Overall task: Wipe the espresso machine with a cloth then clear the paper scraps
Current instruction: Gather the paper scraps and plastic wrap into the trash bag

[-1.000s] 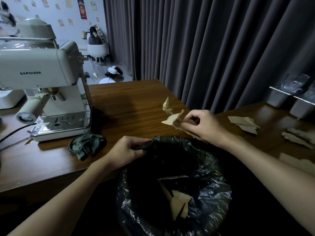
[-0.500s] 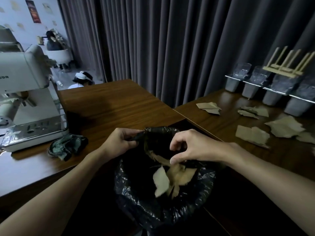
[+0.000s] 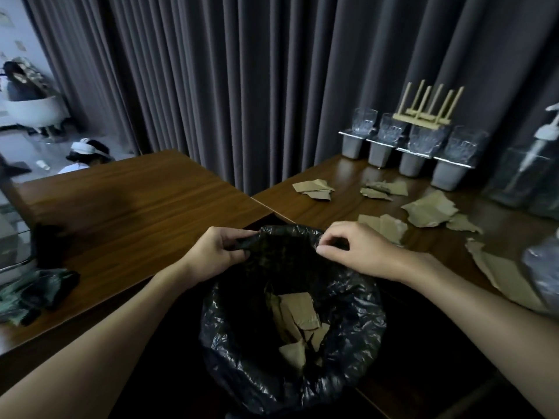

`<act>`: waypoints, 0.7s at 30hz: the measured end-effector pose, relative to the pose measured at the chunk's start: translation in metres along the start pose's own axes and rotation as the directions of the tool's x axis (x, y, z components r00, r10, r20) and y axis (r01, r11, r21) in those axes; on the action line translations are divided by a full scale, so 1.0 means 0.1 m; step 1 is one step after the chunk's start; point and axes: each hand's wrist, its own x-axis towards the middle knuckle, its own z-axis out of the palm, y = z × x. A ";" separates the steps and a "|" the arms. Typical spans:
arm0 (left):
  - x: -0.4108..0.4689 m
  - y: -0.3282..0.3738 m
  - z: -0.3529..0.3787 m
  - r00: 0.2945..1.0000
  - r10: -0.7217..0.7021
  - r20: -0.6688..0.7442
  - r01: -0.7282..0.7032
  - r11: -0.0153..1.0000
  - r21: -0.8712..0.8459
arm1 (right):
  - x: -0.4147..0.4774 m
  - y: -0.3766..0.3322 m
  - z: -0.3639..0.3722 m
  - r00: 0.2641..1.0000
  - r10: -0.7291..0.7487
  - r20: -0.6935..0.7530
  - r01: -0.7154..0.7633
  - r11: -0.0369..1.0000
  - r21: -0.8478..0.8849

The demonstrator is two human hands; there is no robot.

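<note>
Left hand (image 3: 216,252) pinches rim of black trash bag (image 3: 351,309) between thumb and curled fingers. Right hand (image 3: 358,252) at opposite side of rim, fingers curled, touching plastic; cannot tell whether it grips. Paper scraps (image 3: 298,313) lie inside bag. Loose scraps (image 3: 429,208) scattered on right table (image 3: 326,207), near right hand. Cloth (image 3: 39,290) crumpled on left table (image 3: 136,201), beside edge of espresso machine (image 3: 9,252).

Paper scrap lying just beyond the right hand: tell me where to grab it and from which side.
Pinch the paper scrap at its jagged right edge, coming from above with the right hand. It lies flat on the table, so a top-down pinch on the torn edge probably works best; its near edge is hidden behind the hand.
</note>
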 end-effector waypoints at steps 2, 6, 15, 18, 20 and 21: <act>0.15 0.06 0.14 0.999 -0.005 0.046 0.003 0.999 0.041 | -0.06 0.33 -0.10 0.996 0.059 -0.060 -0.060 0.998 -0.023; 0.45 0.16 0.39 0.988 -0.026 0.152 0.001 0.987 0.161 | -0.21 0.95 -0.28 0.961 0.245 -0.131 -0.256 0.964 -0.070; 0.94 0.12 0.65 0.951 0.033 0.309 -0.122 0.954 0.274 | -0.35 1.38 -0.31 0.899 0.434 -0.067 -0.438 0.895 -0.085; 1.12 0.04 0.61 0.926 0.034 0.377 -0.163 0.934 0.318 | -0.30 1.41 -0.29 0.890 0.413 -0.192 -0.430 0.902 -0.051; 1.24 -0.03 0.56 0.909 0.027 0.416 -0.178 0.927 0.331 | -0.23 1.41 -0.25 0.855 0.447 -0.264 -0.465 0.886 -0.004; 1.28 -0.05 0.55 0.906 0.022 0.422 -0.177 0.926 0.333 | -0.21 1.41 -0.25 0.839 0.484 -0.249 -0.503 0.864 -0.013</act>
